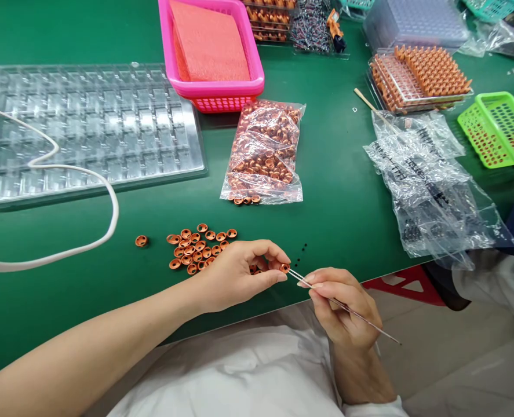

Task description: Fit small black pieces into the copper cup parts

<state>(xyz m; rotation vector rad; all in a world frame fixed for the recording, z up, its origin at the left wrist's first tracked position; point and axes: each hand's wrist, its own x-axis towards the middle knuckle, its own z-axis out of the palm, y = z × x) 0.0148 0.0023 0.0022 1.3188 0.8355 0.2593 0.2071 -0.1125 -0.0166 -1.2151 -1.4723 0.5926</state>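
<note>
Near the table's front edge, my left hand pinches a small copper-coloured ring-like cup between thumb and fingertips. In my right hand is a pair of thin metal tweezers, their tips reaching to the cup; whether the tips grip anything is too small to tell. Several tiny black pieces lie just beyond the tweezers. A loose cluster of the same copper cups spreads beside my left hand, which partly covers it. One single cup sits apart on the left.
A clear bag of copper cups lies ahead, below a pink basket. To the left are a clear moulded tray and a white cable. On the right are plastic bags, a green basket and trays of orange parts.
</note>
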